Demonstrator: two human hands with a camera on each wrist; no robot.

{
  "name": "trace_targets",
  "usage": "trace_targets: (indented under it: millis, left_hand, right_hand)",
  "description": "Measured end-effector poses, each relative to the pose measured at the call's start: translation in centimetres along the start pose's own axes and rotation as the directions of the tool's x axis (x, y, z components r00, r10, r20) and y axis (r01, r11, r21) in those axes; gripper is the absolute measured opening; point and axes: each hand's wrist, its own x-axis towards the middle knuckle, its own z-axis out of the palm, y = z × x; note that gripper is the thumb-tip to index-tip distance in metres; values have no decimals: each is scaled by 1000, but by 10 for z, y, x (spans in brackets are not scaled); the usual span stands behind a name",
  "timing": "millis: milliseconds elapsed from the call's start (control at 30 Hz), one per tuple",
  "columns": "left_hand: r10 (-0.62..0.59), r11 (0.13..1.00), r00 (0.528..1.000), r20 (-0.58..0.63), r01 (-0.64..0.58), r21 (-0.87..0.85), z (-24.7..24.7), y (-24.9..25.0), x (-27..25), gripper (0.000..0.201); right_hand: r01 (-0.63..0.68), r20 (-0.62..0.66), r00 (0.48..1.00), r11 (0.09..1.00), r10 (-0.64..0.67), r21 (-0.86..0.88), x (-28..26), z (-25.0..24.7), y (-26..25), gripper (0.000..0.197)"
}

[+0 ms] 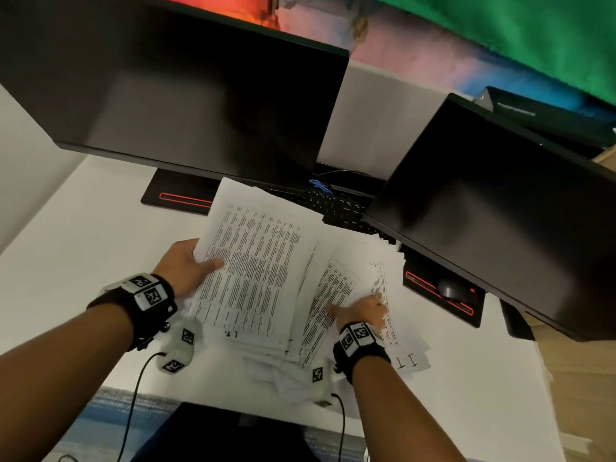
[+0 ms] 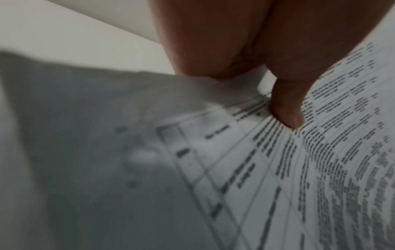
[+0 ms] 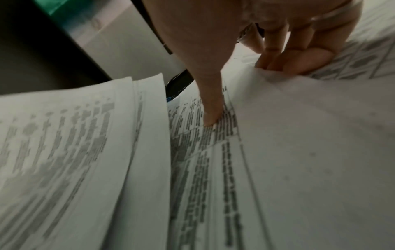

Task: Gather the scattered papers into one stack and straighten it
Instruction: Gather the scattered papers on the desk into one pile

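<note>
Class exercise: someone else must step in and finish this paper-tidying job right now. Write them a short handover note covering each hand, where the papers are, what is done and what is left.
Left hand: grips the left edge of the main bundle of papers, thumb on top, bundle partly raised off the white desk.
Right hand: pinches loose sheets lying to the right, fingers curled on them.
Done: most sheets are drawn to the middle, in front of the keyboard.
Left: the pile is fanned and crooked, and more sheets stick out at the near edge. Merge all of them, then square the edges.
</note>
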Motion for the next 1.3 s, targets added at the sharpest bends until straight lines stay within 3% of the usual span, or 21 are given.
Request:
trace_targets:
  millis: [167,300,367,433,500,567,733,800,933,1033,1133,1300]
  left_hand:
    - [40,996,999,-18,-41,-79,-8,3,-4,10]
    - [37,988,999,10,-35,-152,-9,6,-7,12]
    - [23,984,999,26,-18,-180,-9,6,-8,13]
    - [10,982,1000,28,-5,-189,-10,3,-8,14]
    - [4,981,1000,29,2,-192,-10,2,-9,16]
    - [5,990,1000,26,-2,-139,-8,-1,-9,21]
    - [-16,993,1000,19,18,-116,-9,-8,-8,26]
    - [-26,992,1000,14,27,-122,-8,-10,-9,23]
    - [-43,994,999,4,44,-100,-6,-15,-8,19]
    - [-74,997,997,9,74,-26,-7,-22,-4,19]
    - [-106,991,994,30,103,81,-6,-31,2,22]
    - [-94,960,995,36,81,267,6,-37,4,26]
  right_hand:
    - [-36,18,999,979,33,198,4,-10,0,83]
    - [28,75,997,996,-34,86,16,-27,9,57]
    - [83,5,997,997,-82,-2,24,-44,14,42]
    - [123,-72,988,977,-137,-171,31,-58,18,46]
    - [139,-59,984,926,-171,-350,33,-62,21,73]
    - [167,-10,982,899,-187,-405,32,-57,23,89]
    - [161,-146,959,892,-242,-422,24,-44,28,76]
    - [162,-139,965,924,-221,-346,22,-37,32,75]
    - [124,-136,984,991,-116,50,18,-30,36,78]
    - [132,-191,975,988,-115,79,4,-46,36,64]
    - [252,-302,931,959,-205,127,-17,-82,29,33]
    - [548,-498,748,831,-439,91,-71,-158,4,19]
